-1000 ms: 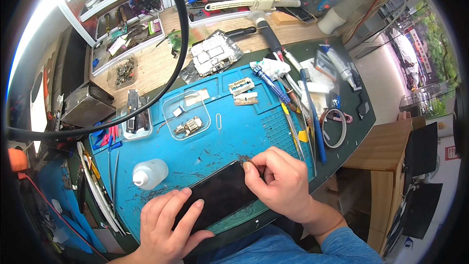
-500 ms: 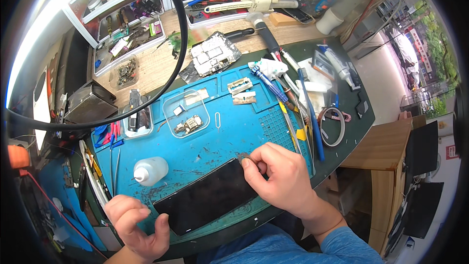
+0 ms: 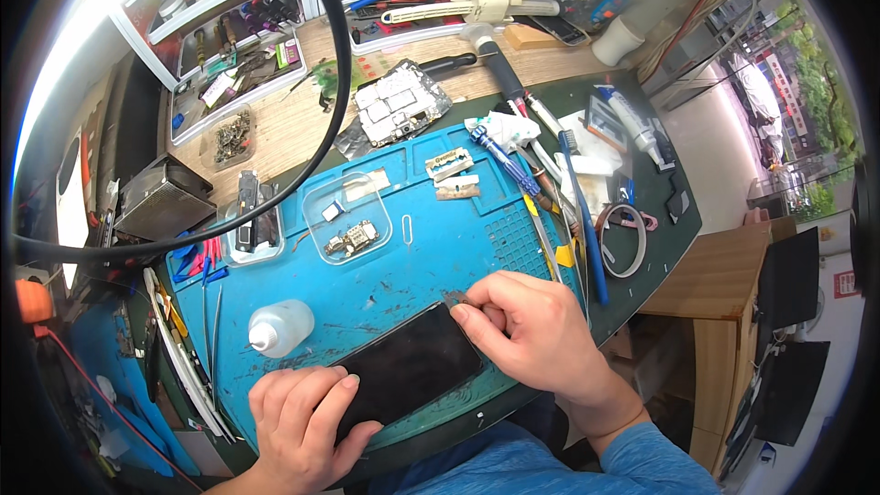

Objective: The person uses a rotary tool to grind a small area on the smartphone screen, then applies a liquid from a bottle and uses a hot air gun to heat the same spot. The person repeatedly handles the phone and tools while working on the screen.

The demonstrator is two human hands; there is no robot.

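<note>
A black phone point(image 3: 412, 362), glossy face up, lies slanted on the blue work mat point(image 3: 367, 286). My left hand point(image 3: 307, 417) wraps its left end, fingers over the far edge and thumb by the near edge. At the phone's far right corner, my right hand point(image 3: 527, 330) pinches a small thin dark piece point(image 3: 456, 299) between thumb and forefinger; its tip touches the phone's edge. Most of that piece is hidden by the fingers, so its kind is unclear. Dark scraps lie on the mat around the phone.
A white squeeze bottle point(image 3: 282, 328) stands left of the phone. Beyond are a clear box of small parts point(image 3: 348, 220), a looped pin point(image 3: 408, 229) and razor blades point(image 3: 447, 163). Brushes and screwdrivers point(image 3: 504, 160) lie right. A black lamp ring point(image 3: 339, 96) arches over the left side.
My left hand has moved right and closed on the phone's left end, where it was apart and open before. My right hand stays at the far right corner with the thin piece.
</note>
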